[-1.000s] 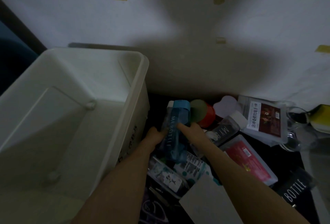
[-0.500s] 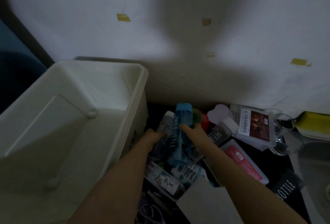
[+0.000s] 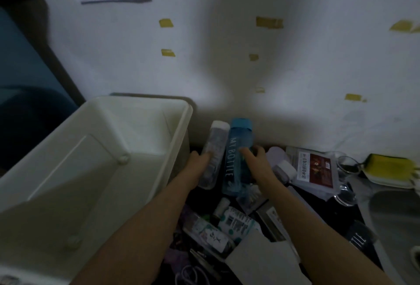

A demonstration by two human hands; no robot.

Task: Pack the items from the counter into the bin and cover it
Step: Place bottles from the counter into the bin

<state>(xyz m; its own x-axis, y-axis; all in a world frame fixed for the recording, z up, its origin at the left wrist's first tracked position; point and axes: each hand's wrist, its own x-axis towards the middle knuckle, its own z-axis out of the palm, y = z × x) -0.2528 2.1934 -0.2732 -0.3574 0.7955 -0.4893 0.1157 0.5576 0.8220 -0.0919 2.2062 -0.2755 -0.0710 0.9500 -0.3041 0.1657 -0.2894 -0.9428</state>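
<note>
A white plastic bin [image 3: 181, 130] stands empty at the left against the wall. Just right of it, my left hand [image 3: 198, 163] grips a clear bottle with a white cap [image 3: 216, 141]. My right hand [image 3: 255, 157] grips a blue bottle [image 3: 237, 148] printed "MY BOTTLE". Both bottles are lifted, caps pointing up and away, side by side above the pile of items on the dark counter. No lid for the bin is in view.
Packets and small bottles crowd the counter: a dark red labelled pouch [image 3: 316, 169], a white-capped bottle [image 3: 284, 170], a white card box [image 3: 261, 259], a black "BOTTLE" bottle [image 3: 359, 237]. A yellow sponge [image 3: 388, 166] lies at the right by a sink edge [image 3: 386, 216].
Both hands have lifted the two bottles up off the pile. The clear bottle has come out from behind the blue one. The camera has tilted upward.
</note>
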